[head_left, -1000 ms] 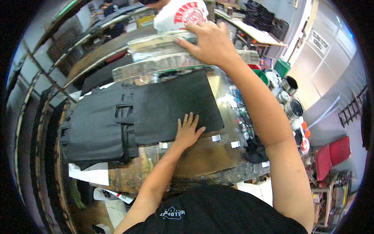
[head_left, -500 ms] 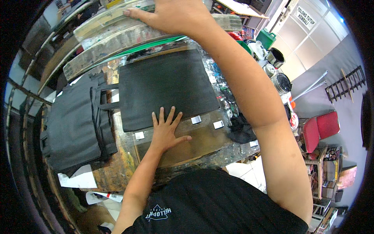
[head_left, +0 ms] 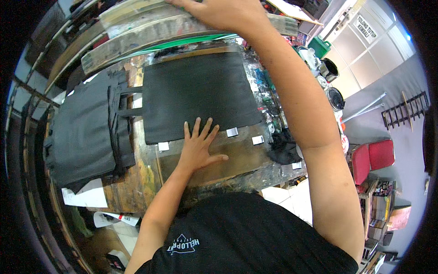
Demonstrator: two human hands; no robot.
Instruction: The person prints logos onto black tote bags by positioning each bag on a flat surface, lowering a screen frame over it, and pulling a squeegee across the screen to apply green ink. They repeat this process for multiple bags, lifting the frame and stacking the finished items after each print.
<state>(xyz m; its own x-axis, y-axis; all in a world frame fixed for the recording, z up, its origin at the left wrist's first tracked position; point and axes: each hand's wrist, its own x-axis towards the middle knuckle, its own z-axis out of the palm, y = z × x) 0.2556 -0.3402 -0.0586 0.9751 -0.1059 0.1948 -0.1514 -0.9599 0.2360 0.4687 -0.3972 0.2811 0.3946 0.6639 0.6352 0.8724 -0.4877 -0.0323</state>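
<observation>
A black fabric tote bag (head_left: pixel 198 93) lies flat on a board, its two handles pointing left. My left hand (head_left: pixel 197 148) is open, fingers spread over the bag's near edge, with the thumb and palm over the brown board (head_left: pixel 223 166). My right hand (head_left: pixel 228 16) reaches far forward to the raised frame of a screen-printing screen (head_left: pixel 150 39) and grips it; its thumb stretches left along the frame, and the other fingers are cut off by the picture's top edge. Small white tabs (head_left: pixel 232 132) sit along the bag's near edge.
A stack of black tote bags (head_left: pixel 84 130) lies to the left, over white paper (head_left: pixel 86 194). Cans (head_left: pixel 335 99) and a green jug (head_left: pixel 320 46) line the right side. A crumpled black cloth (head_left: pixel 284 148) lies at the board's right. Further right stands a red chair (head_left: pixel 381 154).
The view has shifted a little, with the bag and board higher in it. My left hand stays spread at the bag's near edge; my right hand remains at the raised frame.
</observation>
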